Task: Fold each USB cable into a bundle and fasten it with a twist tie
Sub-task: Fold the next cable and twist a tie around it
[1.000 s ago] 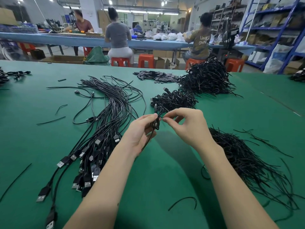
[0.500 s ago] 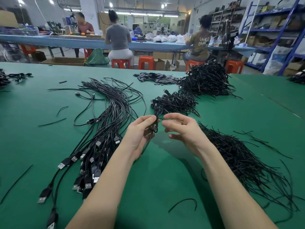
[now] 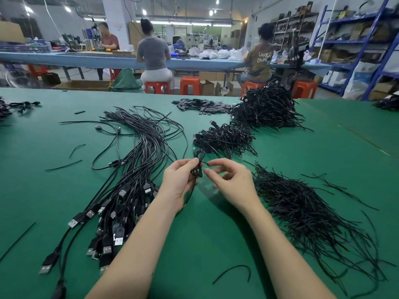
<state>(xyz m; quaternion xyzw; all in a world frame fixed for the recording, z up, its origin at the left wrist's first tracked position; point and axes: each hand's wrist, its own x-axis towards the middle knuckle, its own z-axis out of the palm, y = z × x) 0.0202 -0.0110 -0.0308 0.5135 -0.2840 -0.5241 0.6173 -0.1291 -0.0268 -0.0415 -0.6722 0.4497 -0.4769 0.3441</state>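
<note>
Gripped between the thumb and fingers of the left hand (image 3: 180, 181), a small folded bundle of thin black USB cable (image 3: 197, 167) is held just above the green felt-covered table (image 3: 216, 234), in front of the person. One loose end of this cable hangs down under the left palm. The right hand (image 3: 232, 182) is just beside the bundle; its thumb and forefinger seem to pinch the short end of a thin black twist tie (image 3: 206, 163) at the waist of the bundle, but this part is too small to be sure.

I judge that the step in hand is the fastening: the cable is already folded and the tie is being twisted closed. The next move probably calls for turning the tie ends more while the left hand keeps the loops tight, then putting the bundle with the finished black bundles (image 3: 224, 138) behind.

Many straight black USB cables with silver plugs (image 3: 129, 190) wait on the left, and loose black twist ties (image 3: 302, 208) lie on the right.
</note>
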